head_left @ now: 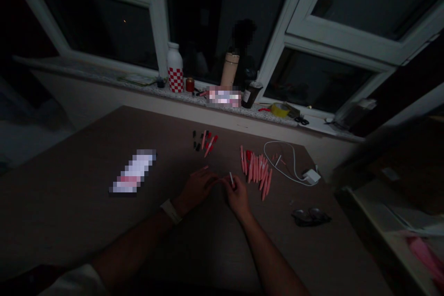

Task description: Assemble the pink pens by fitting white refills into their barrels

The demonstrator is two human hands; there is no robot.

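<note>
1. A slender white stick (231, 178) is pinched in the right hand (237, 195), over the middle of the tabletop (79, 166).
2. Whether the left hand (194, 188) has its fingers closed cannot be told; steady, light support seems best.

A short, slender white piece (231, 177) was held in the right hand (237, 195), its upper end projecting and leaning slightly left; its lower end was obscured. A slender pink piece (204, 169) showed at the left hand (196, 188), largely covered. Right of the hands, pink pens (255, 168) lay side by side on the counter (166, 143), roughly parallel, a red part (248, 154) among them. Beyond the hands lay several red-and-pink pens (210, 146) beside small black pieces (198, 146). Finer detail was indistinct.
</note>
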